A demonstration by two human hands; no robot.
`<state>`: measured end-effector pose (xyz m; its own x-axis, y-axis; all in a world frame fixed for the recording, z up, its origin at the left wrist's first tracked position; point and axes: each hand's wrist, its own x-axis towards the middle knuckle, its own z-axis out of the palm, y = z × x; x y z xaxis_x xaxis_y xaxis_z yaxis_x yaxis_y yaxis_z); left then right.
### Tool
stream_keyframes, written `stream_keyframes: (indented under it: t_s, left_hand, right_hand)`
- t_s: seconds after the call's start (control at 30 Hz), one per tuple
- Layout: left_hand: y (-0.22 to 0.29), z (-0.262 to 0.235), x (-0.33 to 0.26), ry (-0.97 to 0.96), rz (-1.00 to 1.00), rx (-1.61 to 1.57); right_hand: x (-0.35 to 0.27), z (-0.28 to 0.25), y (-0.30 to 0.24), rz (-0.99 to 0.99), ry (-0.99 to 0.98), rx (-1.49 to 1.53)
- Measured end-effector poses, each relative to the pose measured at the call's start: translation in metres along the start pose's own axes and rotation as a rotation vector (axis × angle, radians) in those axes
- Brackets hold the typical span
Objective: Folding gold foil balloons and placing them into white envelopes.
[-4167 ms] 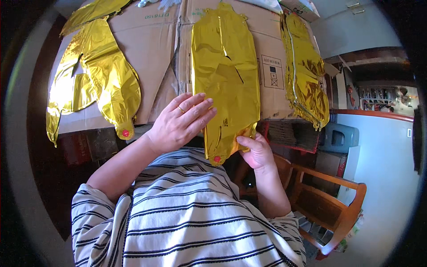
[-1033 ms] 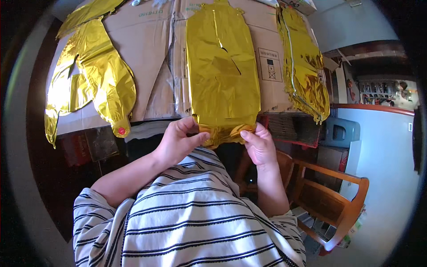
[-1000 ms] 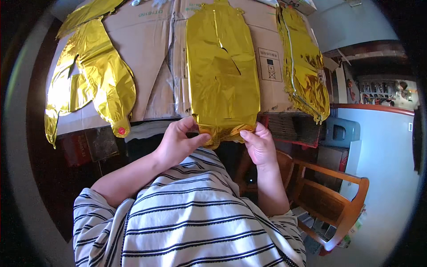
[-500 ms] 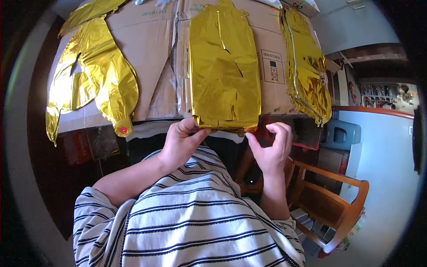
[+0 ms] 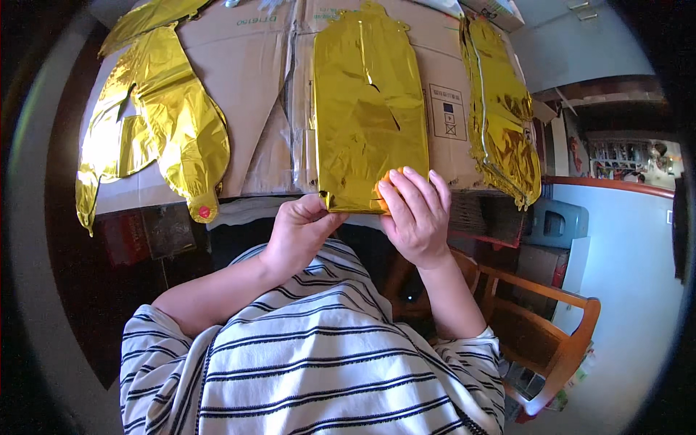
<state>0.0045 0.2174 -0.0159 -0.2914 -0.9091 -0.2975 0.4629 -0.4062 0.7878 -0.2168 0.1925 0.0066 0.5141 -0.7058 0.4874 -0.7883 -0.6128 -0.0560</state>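
A flat gold foil balloon (image 5: 370, 101) lies lengthwise on the cardboard, its near end reaching the front edge. My left hand (image 5: 301, 232) is closed, pinching the near left corner between thumb and fingers. On the near right part rests my right hand (image 5: 420, 217), fingers over the top of the foil and thumb beneath its edge. The fingers reflect orange in the shiny surface, and the lower right corner is hidden behind this hand. Another uninflated gold balloon (image 5: 170, 109), with a red round spot near its end, spreads out at the left.
Brown cardboard (image 5: 250, 72) covers the table. At the right lies a folded gold foil piece (image 5: 500, 109), and more gold foil (image 5: 148, 25) sits at the far left. A wooden chair (image 5: 536, 326) and a blue-grey plastic stool (image 5: 558, 221) stand to the right.
My right hand has moved up and left from the near right corner, and its fingers now lie over the foil. The left hand keeps its pinch; the balloon has shifted slightly.
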Motion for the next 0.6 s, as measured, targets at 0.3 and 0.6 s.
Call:
stream_keyframes:
  t_s: [0.3, 0.6]
  left_hand:
    - [0.012, 0.006, -0.008, 0.014, -0.020, 0.031]
    - [0.077, -0.016, -0.028, 0.038, 0.317, 1.180]
  right_hand:
    - [0.005, 0.005, -0.001, 0.029, 0.059, 0.056]
    - [0.018, -0.018, -0.005, 0.068, 0.071, 0.111]
